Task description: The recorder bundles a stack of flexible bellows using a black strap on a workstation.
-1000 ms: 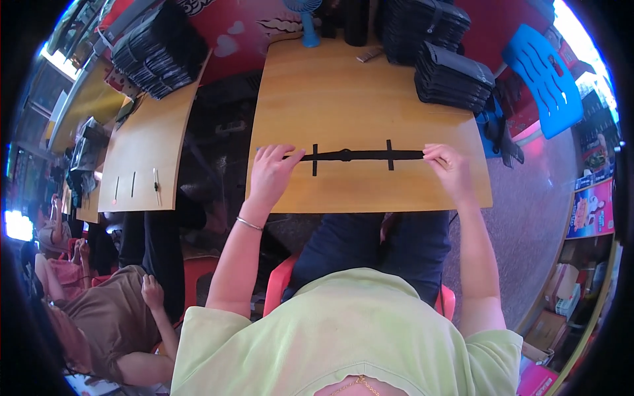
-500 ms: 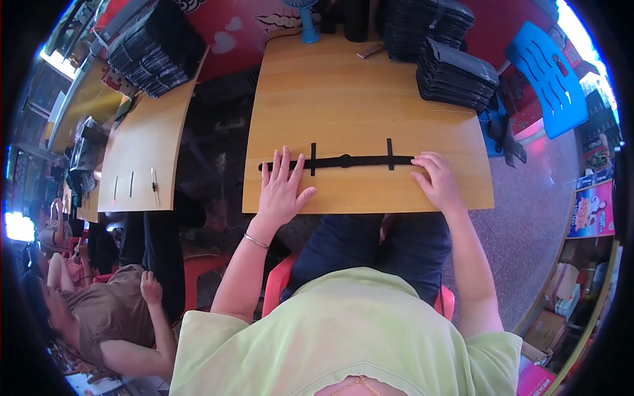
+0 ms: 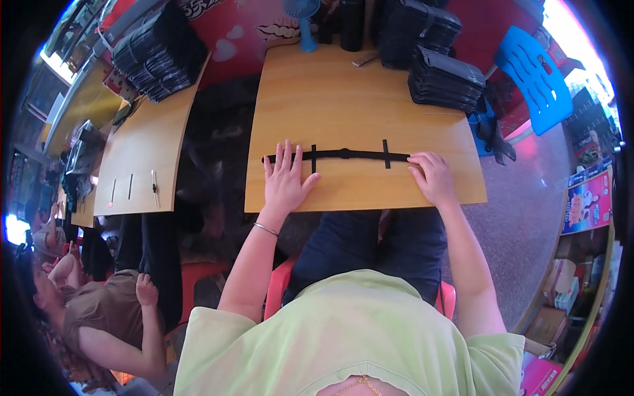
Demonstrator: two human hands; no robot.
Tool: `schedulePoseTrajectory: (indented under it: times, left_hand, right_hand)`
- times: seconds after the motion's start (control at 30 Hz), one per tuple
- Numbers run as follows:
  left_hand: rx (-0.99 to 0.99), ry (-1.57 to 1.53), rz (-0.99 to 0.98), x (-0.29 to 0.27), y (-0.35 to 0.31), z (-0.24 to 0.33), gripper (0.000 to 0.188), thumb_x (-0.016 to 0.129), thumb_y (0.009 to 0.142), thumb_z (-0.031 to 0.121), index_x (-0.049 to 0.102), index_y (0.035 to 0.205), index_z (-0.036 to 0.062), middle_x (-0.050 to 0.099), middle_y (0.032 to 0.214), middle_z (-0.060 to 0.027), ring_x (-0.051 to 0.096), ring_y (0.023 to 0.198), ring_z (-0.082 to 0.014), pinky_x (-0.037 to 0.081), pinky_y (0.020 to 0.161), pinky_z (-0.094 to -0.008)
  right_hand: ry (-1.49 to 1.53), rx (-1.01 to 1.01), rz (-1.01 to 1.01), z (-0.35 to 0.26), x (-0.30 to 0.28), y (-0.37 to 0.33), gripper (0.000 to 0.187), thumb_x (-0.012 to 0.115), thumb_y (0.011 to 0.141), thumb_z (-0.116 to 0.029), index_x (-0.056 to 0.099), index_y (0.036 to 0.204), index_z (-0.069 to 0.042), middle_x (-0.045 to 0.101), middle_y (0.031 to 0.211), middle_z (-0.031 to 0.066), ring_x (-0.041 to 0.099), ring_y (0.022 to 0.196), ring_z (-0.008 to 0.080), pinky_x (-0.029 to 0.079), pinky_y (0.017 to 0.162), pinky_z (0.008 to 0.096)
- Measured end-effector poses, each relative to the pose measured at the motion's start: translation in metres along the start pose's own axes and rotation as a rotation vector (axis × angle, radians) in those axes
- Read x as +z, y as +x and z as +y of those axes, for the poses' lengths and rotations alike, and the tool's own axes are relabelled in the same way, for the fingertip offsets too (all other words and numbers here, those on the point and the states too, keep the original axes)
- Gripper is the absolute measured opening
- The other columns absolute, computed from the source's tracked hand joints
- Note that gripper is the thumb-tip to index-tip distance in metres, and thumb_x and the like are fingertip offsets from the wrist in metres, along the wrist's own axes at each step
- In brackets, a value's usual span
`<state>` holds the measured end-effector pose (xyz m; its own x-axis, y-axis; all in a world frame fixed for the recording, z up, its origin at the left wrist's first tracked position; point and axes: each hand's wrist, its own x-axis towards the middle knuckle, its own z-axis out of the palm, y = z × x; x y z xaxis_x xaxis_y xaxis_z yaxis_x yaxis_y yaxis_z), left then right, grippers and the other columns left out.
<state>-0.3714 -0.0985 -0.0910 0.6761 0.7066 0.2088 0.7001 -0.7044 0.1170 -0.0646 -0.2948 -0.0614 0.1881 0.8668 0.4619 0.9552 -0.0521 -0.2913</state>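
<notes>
Because it lies dead flat along the worktop, following the surface with no lift anywhere, the black strap looks thin, limp and very light, more like woven tape than anything stiff. It runs left to right across the near half of the board, well back from the front edge, with two short black cross-pieces, the left cross-piece and the right cross-piece, set across it, and a small thicker part near its middle.

The left hand is spread open, palm down, fingers splayed; its fingertips reach the strap's left end and seem to press it to the wood rather than close round it. The right hand is loosely curled at the strap's right end, knuckles up. Its fingertips are hidden under the hand, so I cannot tell whether they pinch the strap or only rest on it.

A piece this soft would likely sag and twist if lifted by one end, and it might slide easily on the smooth board. The best hold, in my judgement, is at both ends at once, pinched between thumb and forefinger, or flat pressure from above to keep it straight. The cross-pieces may shift if dragged.

At the far edge sit stacks of black goods and a small blue fan, well apart from the hands.
</notes>
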Motion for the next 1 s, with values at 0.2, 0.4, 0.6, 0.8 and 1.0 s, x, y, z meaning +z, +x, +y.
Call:
schedulePoseTrajectory:
  times: [0.2,0.4,0.6,0.8,1.0]
  left_hand:
    - [-0.012,0.008,0.033,-0.001,0.001,0.002,0.088,0.04,0.089,0.066,0.032,0.145,-0.001,0.026,0.154,-0.0205,0.019,0.144,-0.0344,0.012,0.115,-0.0551]
    - [-0.025,0.034,0.021,-0.001,0.0,-0.002,0.092,0.043,0.087,0.067,0.033,0.143,-0.0057,0.026,0.152,-0.0246,0.019,0.144,-0.0383,0.013,0.114,-0.0576]
    - [-0.021,-0.024,-0.005,-0.008,0.003,-0.001,0.09,0.048,0.086,0.063,0.034,0.143,-0.005,0.027,0.152,-0.0243,0.02,0.144,-0.0376,0.011,0.114,-0.0575]
    - [-0.022,-0.062,-0.062,-0.019,0.007,0.001,0.086,0.049,0.087,0.06,0.033,0.144,-0.0015,0.024,0.155,-0.0202,0.018,0.145,-0.035,0.009,0.116,-0.0538]
    - [-0.032,-0.075,-0.018,-0.015,0.004,0.0,0.082,0.054,0.087,0.055,0.036,0.144,0.0003,0.026,0.154,-0.0195,0.02,0.145,-0.0337,0.01,0.116,-0.0526]
  right_hand:
    - [-0.017,-0.013,0.001,0.0,0.0,0.0,0.016,0.065,0.083,-0.015,0.064,0.098,-0.01,0.064,0.103,0.0044,0.058,0.103,0.0236,0.041,0.091,0.0385]
    - [-0.008,0.011,-0.044,-0.004,0.008,0.006,0.024,0.064,0.082,-0.011,0.064,0.105,-0.008,0.063,0.108,0.0078,0.057,0.104,0.0276,0.041,0.094,0.0404]
    - [-0.025,0.045,-0.109,0.0,0.008,0.006,0.036,0.064,0.081,-0.009,0.062,0.117,-0.008,0.061,0.112,0.0101,0.055,0.107,0.0306,0.041,0.096,0.0416]
    - [-0.041,0.048,-0.155,-0.005,0.003,0.009,0.04,0.064,0.08,-0.013,0.061,0.12,-0.008,0.058,0.115,0.0107,0.052,0.108,0.0313,0.041,0.095,0.0422]
    - [-0.068,-0.013,-0.179,-0.006,-0.001,0.014,0.045,0.066,0.081,-0.018,0.058,0.124,-0.009,0.055,0.116,0.01,0.051,0.109,0.0309,0.041,0.095,0.0424]
